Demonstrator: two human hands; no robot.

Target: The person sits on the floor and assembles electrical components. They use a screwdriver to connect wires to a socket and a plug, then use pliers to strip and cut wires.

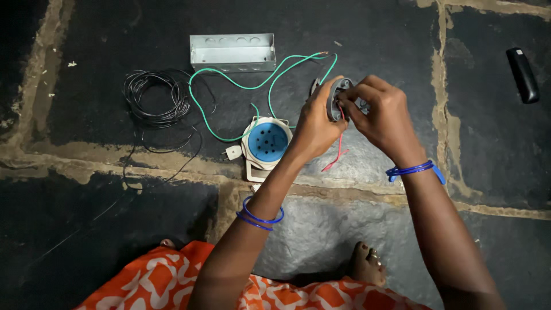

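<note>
My left hand (317,123) grips a small round grey socket part (337,99) held up over the stone floor. My right hand (383,116) pinches at the face of that part, where a thin red wire (339,148) hangs down from it. Both wrists wear blue bangles. Just left of my left hand a blue and white round socket (267,142) lies on the floor, with a green wire (270,77) looping from it toward the grey part.
A shiny metal box (232,52) lies at the back. A coil of black wire (158,97) sits to its left. A black handle-shaped tool (523,74) rests far right. My foot (368,263) and orange patterned cloth (189,281) are at the bottom.
</note>
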